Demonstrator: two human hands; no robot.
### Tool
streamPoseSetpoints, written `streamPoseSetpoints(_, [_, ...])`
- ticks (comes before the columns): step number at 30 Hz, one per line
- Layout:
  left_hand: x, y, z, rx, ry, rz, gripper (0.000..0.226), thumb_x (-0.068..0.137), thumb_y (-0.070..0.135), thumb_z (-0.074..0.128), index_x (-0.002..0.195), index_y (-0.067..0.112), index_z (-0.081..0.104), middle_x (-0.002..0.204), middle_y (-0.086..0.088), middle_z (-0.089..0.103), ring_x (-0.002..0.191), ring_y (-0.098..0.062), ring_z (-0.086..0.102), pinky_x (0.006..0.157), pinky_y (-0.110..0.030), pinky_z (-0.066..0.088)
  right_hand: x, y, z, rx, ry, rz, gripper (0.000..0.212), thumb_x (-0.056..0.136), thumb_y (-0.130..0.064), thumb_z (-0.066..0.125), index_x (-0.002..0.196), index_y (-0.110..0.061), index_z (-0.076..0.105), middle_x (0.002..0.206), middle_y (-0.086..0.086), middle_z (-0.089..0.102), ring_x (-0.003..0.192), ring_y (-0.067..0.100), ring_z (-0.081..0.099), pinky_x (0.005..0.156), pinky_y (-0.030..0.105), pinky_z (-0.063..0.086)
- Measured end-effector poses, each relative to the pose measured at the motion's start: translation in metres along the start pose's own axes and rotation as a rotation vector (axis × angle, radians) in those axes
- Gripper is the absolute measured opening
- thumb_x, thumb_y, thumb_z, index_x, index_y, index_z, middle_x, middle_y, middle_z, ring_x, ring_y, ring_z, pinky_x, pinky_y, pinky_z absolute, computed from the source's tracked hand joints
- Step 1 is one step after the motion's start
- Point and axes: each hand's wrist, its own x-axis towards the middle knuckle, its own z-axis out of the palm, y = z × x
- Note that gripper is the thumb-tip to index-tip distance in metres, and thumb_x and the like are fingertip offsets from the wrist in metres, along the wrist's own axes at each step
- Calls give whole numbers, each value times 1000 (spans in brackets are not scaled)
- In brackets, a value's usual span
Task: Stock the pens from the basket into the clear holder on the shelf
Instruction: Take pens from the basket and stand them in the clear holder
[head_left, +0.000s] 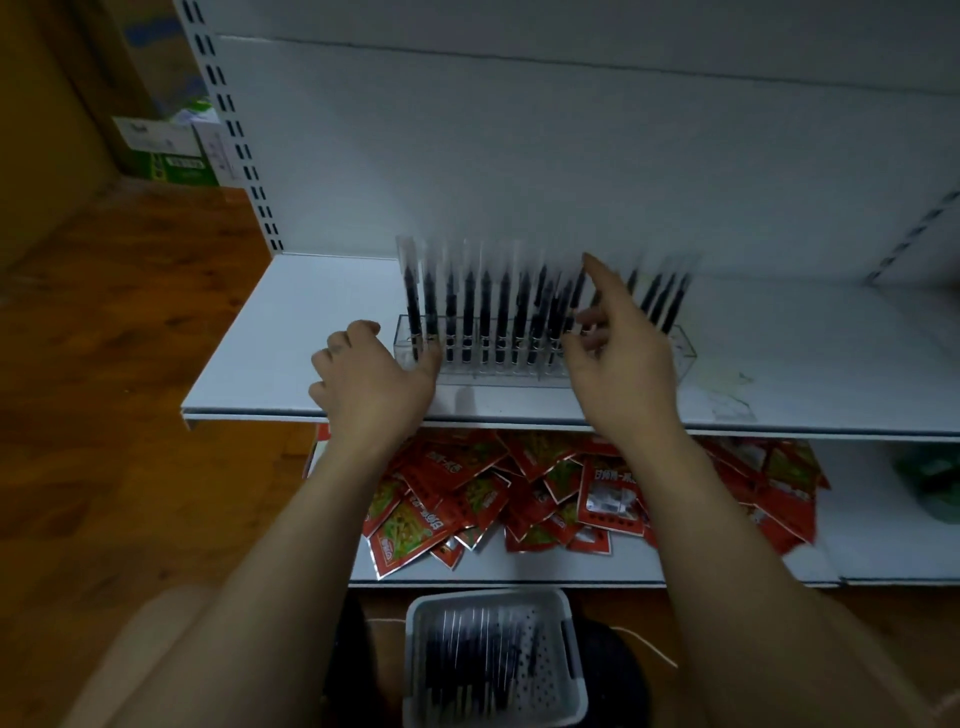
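Note:
A clear holder (684, 358) stands on the white shelf (291, 332) with several black pens (485, 312) upright in it; those at its right end lean. My left hand (371, 379) rests against the holder's left end, thumb on its front corner. My right hand (618, 353) is raised in front of the holder's right half, fingers spread and index finger up among the pen tops, holding nothing that I can see. A white perforated basket (569, 660) sits low at the bottom centre with several black pens (478, 660) lying in it.
Red snack packets (467, 499) lie heaped on the lower shelf under the holder. A green packet (930, 478) lies at the lower shelf's right. Cardboard boxes (166, 150) stand on the wooden floor at the far left, beside the slotted shelf upright (239, 140).

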Motion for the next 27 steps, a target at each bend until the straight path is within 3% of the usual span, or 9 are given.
streamPoseSetpoints(3, [-32, -8, -3, 6, 35, 50, 57, 85, 51, 60, 127, 15, 47, 132, -11, 46, 127, -30, 36, 101, -46, 32, -24, -2, 2, 26, -22, 45, 59, 93, -16, 57, 145, -30, 33, 102, -6, 56, 86, 13, 58, 79, 36, 53])
streamPoseSetpoints(6, [-66, -18, 0, 32, 23, 135, 37, 86, 47, 60, 110, 19, 56, 116, -4, 54, 116, -26, 43, 95, -42, 36, -49, -2, 8, -21, -121, 72, 38, 94, -21, 57, 130, -25, 49, 99, -9, 58, 80, 9, 59, 73, 32, 53])
streamPoseSetpoints(9, [-93, -32, 13, 55, -114, 237, 21, 83, 47, 61, 85, 26, 58, 96, 3, 61, 101, -23, 53, 83, -38, 41, -77, 4, 15, -114, -304, 92, 17, 91, -24, 58, 107, -26, 63, 84, -11, 62, 72, 10, 60, 68, 28, 52])
streamPoseSetpoints(11, [-106, -47, 24, 96, -234, 217, 21, 84, 46, 61, 80, 26, 56, 92, 3, 63, 95, -21, 56, 74, -33, 39, -100, 17, 25, -176, -449, 132, 12, 90, -23, 58, 98, -26, 67, 80, -9, 64, 72, 14, 63, 70, 31, 54])
streamPoseSetpoints(16, [-146, -102, 57, 51, -484, -73, 29, 88, 38, 60, 68, 19, 51, 69, 1, 59, 72, -21, 56, 69, -30, 43, -168, 72, 65, -156, -688, 361, 14, 92, -18, 55, 86, -18, 67, 86, 3, 69, 81, 21, 64, 76, 36, 55])
streamPoseSetpoints(20, [-178, -156, 88, 77, -634, -287, 31, 91, 36, 58, 66, 17, 57, 74, -4, 64, 74, -22, 63, 74, -31, 52, -224, 117, 87, -189, -873, 592, 34, 92, -13, 50, 58, -11, 49, 63, 11, 55, 67, 28, 60, 73, 40, 55])
streamPoseSetpoints(24, [-171, -168, 103, 124, -631, -309, 39, 93, 37, 54, 60, 17, 53, 82, -9, 69, 85, -28, 66, 74, -29, 49, -233, 137, 106, -208, -980, 687, 36, 89, -10, 50, 54, -9, 41, 59, 10, 46, 58, 25, 47, 61, 36, 49])
streamPoseSetpoints(27, [-154, -163, 117, 53, -622, -265, 28, 95, 33, 49, 74, 16, 58, 86, -7, 67, 82, -26, 63, 72, -27, 46, -230, 148, 121, -247, -1028, 713, 38, 90, -12, 48, 53, -12, 36, 57, 5, 39, 55, 19, 39, 61, 33, 42])
